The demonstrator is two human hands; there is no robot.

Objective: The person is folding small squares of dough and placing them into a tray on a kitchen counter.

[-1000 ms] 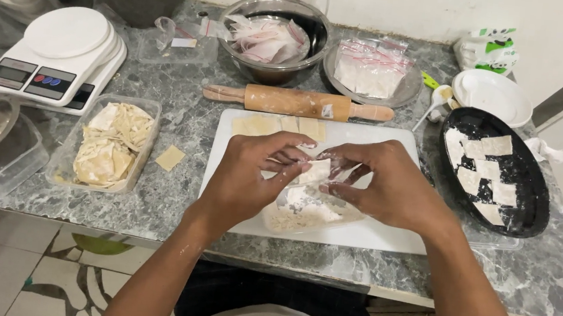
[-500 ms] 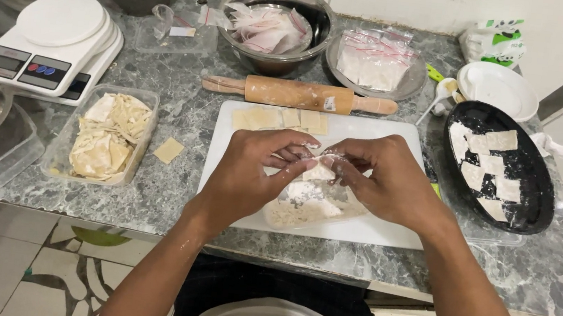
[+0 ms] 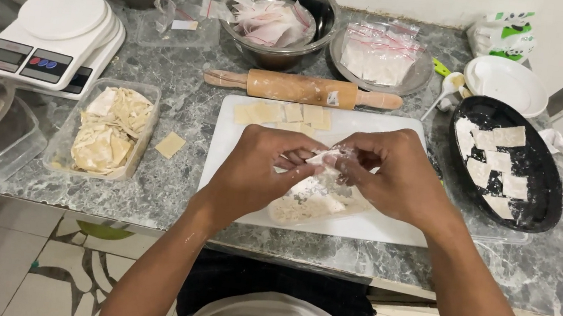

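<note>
My left hand (image 3: 256, 169) and my right hand (image 3: 391, 173) meet over a white cutting board (image 3: 386, 225), fingertips pinching a small floury piece of dough (image 3: 320, 158) between them. Below the hands lies a pale, flour-dusted sheet of dough (image 3: 308, 202) on the board. Several small square dough pieces (image 3: 282, 114) rest along the board's far edge. A wooden rolling pin (image 3: 303, 88) lies just beyond the board.
A black oval tray (image 3: 542, 199) with floured squares sits right. A clear tub of dough scraps (image 3: 113, 130), a loose square (image 3: 170, 145) and a white kitchen scale (image 3: 57, 33) are left. Metal bowls (image 3: 279, 11) with small bags stand behind. The counter's front edge is near.
Both hands stay over the board, fingers working the small dough piece; the view has shifted slightly.
</note>
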